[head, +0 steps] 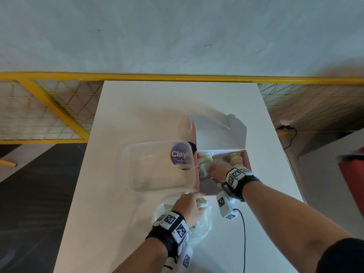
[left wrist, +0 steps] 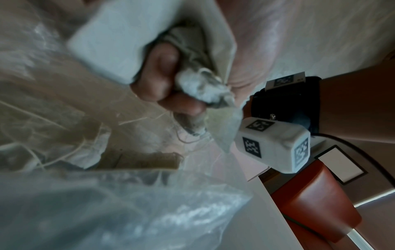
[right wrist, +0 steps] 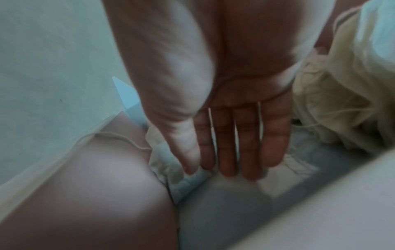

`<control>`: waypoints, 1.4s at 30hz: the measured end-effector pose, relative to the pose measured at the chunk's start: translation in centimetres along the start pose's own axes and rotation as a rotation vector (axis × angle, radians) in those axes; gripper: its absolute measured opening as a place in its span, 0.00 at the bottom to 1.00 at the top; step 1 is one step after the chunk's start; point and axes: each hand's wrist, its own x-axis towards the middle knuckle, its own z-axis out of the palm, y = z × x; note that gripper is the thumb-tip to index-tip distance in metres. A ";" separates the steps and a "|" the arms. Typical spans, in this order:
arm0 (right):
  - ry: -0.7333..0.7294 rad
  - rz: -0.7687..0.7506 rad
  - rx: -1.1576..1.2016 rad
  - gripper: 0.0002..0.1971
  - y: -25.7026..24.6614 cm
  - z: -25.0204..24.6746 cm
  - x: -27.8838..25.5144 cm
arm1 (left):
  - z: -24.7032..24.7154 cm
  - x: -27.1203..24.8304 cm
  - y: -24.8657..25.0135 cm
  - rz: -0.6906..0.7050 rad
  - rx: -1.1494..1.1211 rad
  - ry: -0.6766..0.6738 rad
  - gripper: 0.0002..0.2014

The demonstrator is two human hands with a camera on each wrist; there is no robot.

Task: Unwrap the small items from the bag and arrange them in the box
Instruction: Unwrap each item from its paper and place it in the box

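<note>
The pink-and-white box (head: 247,160) stands with its lid up on the white table (head: 137,107). Inside lie pale unwrapped items (head: 204,161) along the left wall and a tan stack (head: 235,157) at the back right. My right hand (head: 213,173) is inside the box; in the right wrist view its straight fingers (right wrist: 226,152) touch a white item (right wrist: 169,170) on the box floor. In front of the box, my left hand (head: 197,200) grips a crumpled white wrapped item (left wrist: 200,88) over the clear plastic bag (head: 199,227).
A clear plastic container (head: 159,166) with a purple label sits just left of the box, touching it. A black cable (head: 243,233) runs from my right wrist toward the table's near edge. A yellow railing (head: 177,76) runs behind the table, and a red object (head: 352,174) stands to the right.
</note>
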 end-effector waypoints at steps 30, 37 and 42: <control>0.151 -0.236 0.311 0.06 -1.1 -2.2 -5.7 | -2.5 -3.0 2.1 -0.038 -0.821 0.084 0.15; 0.012 -0.516 0.545 0.09 -3.4 -0.1 -18.0 | -5.2 -7.8 2.7 -0.209 -1.364 -0.017 0.11; 0.029 -0.419 0.631 0.08 -3.4 1.9 -19.5 | -4.8 -9.8 2.4 -0.240 -1.374 -0.046 0.11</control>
